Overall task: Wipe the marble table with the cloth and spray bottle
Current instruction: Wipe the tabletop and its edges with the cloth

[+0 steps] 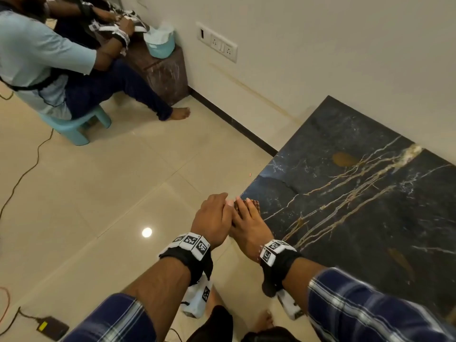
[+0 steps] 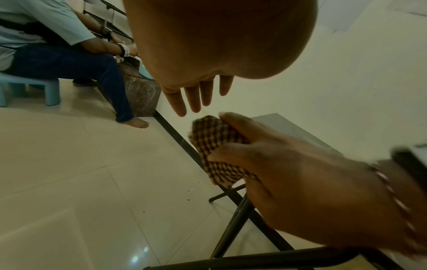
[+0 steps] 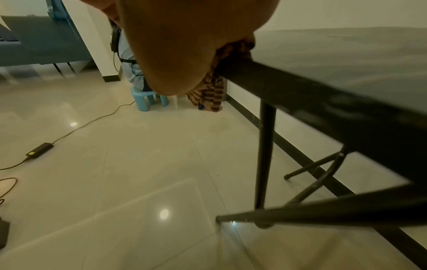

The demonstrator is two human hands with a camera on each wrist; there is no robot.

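Note:
The dark marble table point(image 1: 357, 193) with gold veins fills the right of the head view. My right hand point(image 1: 249, 225) sits at its near left corner and grips a brown checked cloth point(image 1: 250, 201). In the left wrist view the cloth point(image 2: 215, 144) is bunched between that hand's thumb and fingers. In the right wrist view the cloth point(image 3: 213, 93) hangs down over the table's black edge point(image 3: 323, 95). My left hand point(image 1: 213, 215) is just off the corner, against the right hand, with its fingers point(image 2: 194, 98) straight and holding nothing. No spray bottle is in view.
A person sits on a blue stool point(image 1: 74, 129) at the far left, by a brown block carrying a teal tub point(image 1: 160, 43). A power adapter point(image 1: 51, 328) and cables lie on the tiled floor. The table's black folding legs point(image 3: 265, 155) stand below its edge, and a wall runs behind it.

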